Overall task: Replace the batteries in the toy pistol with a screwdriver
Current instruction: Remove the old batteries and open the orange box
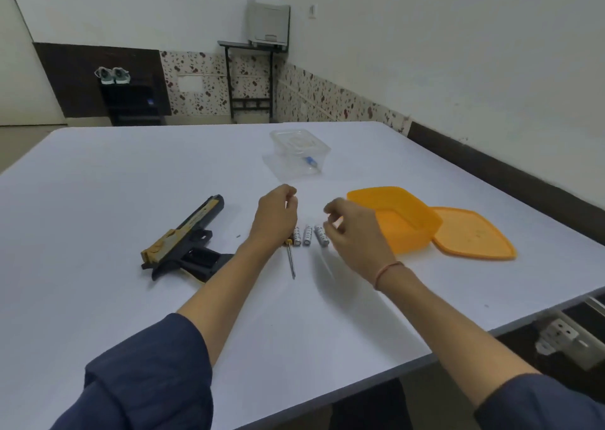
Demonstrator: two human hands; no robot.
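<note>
The black and gold toy pistol [183, 243] lies on its side on the white table [98, 184], left of my hands. A screwdriver [291, 261] lies with its metal shaft pointing toward me, its yellow and black handle partly hidden under my left hand [275, 216]. Three batteries [308, 235] lie side by side just right of the handle. My left hand hovers over the handle with fingers loosely curled, and nothing shows in it. My right hand [352, 233] hovers beside the rightmost battery, fingers loosely curled and holding nothing.
An orange container [396, 223] stands right of my right hand, with its orange lid [474, 234] lying beside it. A clear plastic box [299, 149] with a small blue item inside sits farther back. The table's right edge runs close to the wall.
</note>
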